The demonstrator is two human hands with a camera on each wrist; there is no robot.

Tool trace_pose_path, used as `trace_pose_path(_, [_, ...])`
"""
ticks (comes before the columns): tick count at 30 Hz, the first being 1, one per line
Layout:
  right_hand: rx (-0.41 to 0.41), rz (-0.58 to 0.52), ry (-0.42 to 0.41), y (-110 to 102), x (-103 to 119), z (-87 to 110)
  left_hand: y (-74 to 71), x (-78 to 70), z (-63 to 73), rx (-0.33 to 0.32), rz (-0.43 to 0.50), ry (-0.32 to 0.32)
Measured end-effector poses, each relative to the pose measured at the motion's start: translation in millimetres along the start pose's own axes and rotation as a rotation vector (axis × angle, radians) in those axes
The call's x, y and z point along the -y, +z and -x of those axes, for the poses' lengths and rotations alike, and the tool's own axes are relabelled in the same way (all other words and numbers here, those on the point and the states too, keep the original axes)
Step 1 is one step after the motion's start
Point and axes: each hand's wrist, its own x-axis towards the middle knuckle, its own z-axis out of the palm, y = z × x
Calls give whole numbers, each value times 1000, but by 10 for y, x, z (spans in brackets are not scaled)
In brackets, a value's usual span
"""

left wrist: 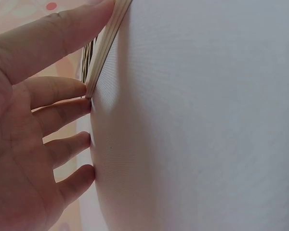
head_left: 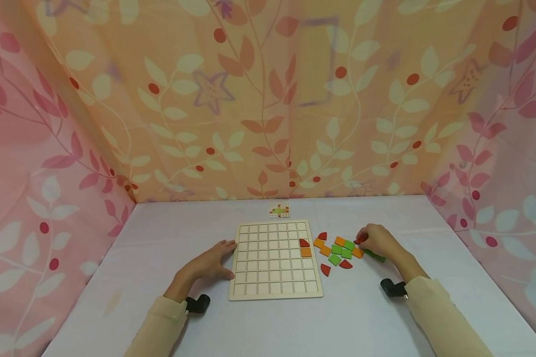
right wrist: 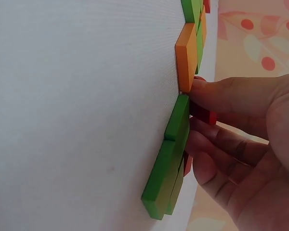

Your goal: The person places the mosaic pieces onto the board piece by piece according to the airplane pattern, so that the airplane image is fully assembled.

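Observation:
In the head view, a square wooden grid board (head_left: 268, 275) lies on the table. A red quarter-circle piece (head_left: 304, 243) sits on it near the right edge, just above an orange square (head_left: 305, 253). My left hand (head_left: 211, 260) rests at the board's left edge, thumb and fingertips along the rim, fingers extended. To the right of the board, my right hand (head_left: 379, 240) pinches a red piece (right wrist: 203, 113) between thumb and fingers, partly hidden by them. Beneath that hand are green pieces (right wrist: 164, 166) and, close by the thumb, an orange square (right wrist: 185, 57).
Several loose orange, green and red pieces (head_left: 336, 249) are spread between the board and my right hand. A small card (head_left: 279, 210) with a coloured grid pattern lies behind the board. Patterned cloth (head_left: 268, 99) hangs around the white table (head_left: 277, 327).

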Motion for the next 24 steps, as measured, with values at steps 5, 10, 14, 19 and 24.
trace_pose_path(5, [9,-6,11,1,2,-6,-1,1,-1,1,4,-3])
trace_pose_path(10, [9,-6,10,16,1,-19,6,7,-4,5,10,-11])
trace_pose_path(14, [7,-1,7,25,12,-37,9,7,-7,8,14,-20])
trace_pose_path(19, [4,5,-7,36,40,-49,4,1,-4,10,17,-24])
trace_pose_path(24, [-5,15,-19,37,55,-47,1,0,-5,8,21,-25])
